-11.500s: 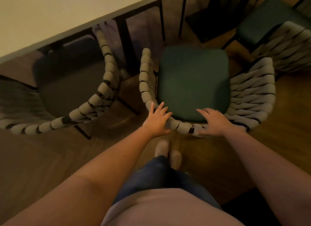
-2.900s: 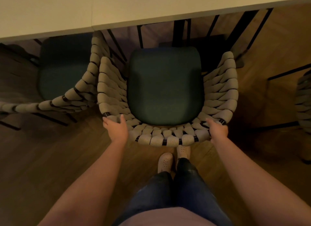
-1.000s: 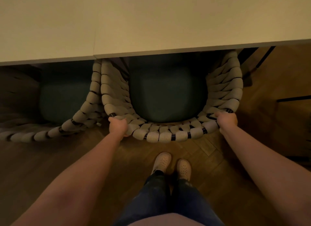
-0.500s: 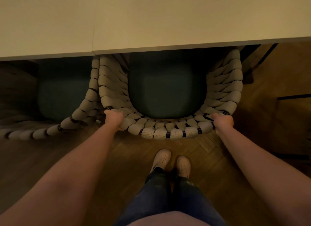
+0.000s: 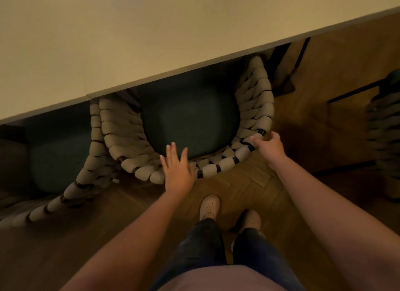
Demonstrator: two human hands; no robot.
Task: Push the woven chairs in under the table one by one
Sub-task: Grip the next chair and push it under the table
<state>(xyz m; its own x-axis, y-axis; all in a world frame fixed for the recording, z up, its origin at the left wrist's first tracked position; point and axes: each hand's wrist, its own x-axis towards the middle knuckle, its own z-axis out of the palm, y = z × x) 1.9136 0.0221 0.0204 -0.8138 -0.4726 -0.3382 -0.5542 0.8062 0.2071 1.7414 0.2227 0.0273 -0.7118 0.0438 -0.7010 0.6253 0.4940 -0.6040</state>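
Under the edge of the long cream worktop [image 5: 129, 41] sits the middle chair [image 5: 255, 100], woven from thick pale rope round a dark green soft seat. The front of its seat is hidden below the worktop, and its round back pokes out toward the person.

The left hand [image 5: 177, 169] lies flat over the back rim with straight, spread fingers. Its grip is wide and holds nothing. I cannot tell if it touches the rope. The right hand [image 5: 269, 146] is at the right back corner. Its grip is narrow, with fingers curled on the rope rim.

Just beside it is the left chair [image 5: 93, 139], the same kind. Its green seat is also partly below the worktop. I think these two are done or nearly done. The middle one may need one more small push, as much of its seat shows.

At the far right edge stands the right chair [image 5: 383, 128], dark and hard to see. It is well apart from the worktop, on the brown wooden floor [image 5: 249, 182]. I think that one is left to push in.
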